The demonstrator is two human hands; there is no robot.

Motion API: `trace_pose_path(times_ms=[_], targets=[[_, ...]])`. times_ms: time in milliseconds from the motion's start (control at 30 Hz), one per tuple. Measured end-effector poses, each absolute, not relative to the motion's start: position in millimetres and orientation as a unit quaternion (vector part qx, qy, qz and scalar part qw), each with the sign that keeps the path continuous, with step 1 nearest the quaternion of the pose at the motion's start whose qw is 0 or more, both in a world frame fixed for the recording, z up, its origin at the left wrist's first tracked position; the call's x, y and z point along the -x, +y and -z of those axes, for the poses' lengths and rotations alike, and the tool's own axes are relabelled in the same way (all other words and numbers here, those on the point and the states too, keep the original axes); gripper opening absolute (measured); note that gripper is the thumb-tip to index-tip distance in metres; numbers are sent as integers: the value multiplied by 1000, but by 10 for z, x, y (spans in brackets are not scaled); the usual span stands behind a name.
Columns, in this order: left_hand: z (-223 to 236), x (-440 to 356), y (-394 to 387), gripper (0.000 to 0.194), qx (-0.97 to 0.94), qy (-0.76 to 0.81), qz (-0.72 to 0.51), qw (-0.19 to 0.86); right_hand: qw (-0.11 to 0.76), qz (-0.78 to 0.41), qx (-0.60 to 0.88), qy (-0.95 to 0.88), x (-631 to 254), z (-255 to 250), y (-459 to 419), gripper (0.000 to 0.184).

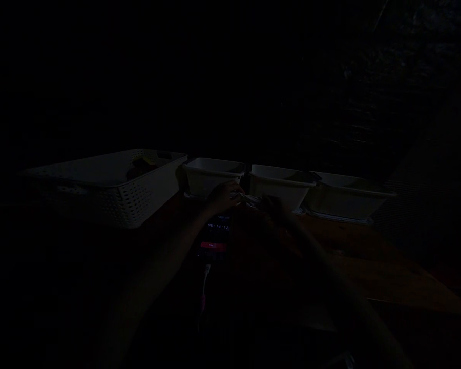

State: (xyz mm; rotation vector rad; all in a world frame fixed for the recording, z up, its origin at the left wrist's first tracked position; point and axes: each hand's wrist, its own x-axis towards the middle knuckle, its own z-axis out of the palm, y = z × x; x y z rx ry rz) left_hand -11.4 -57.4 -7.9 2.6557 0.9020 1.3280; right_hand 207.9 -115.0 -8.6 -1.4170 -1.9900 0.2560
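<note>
The scene is very dark. My left hand (225, 197) reaches in over the table, its fingers closed on one side of a small, pale, shiny item (250, 200). From the other side my right hand (274, 207) meets the same item, its fingers bent around the near end. What kind of item it is does not show; it could be thin and crumpled. Both hands are just in front of the left white tub (215, 166) and the middle white tub (282, 187).
At left stands a large white perforated basket (153, 197) with a dark and yellowish thing (142, 163) inside. A third white tub (346, 197) stands at right. Below my hands lies a lit phone (215, 236) showing a timer, with a white cable (205, 277) plugged in. The wooden table (392, 277) extends right.
</note>
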Motion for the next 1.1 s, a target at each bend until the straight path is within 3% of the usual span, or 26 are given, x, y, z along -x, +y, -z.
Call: trace_pose_path(times_ms=[333,533,867,1100], targets=[[68,189,-533,13,-845,304,-439,32,245,5,598,-763,-1995,200,-1208,49],[69,212,-561,15,-854,321,-407,31,190,35,611,-768,-2013,168,-1229,33],[12,233,-598,21,-847,330,-416,25,307,-38,611,-728,-2121,72,-1207,39],[-46,200,-657,32,-814,348,-462,-54,407,-69,498,-763,-2217,-304,-1256,45]])
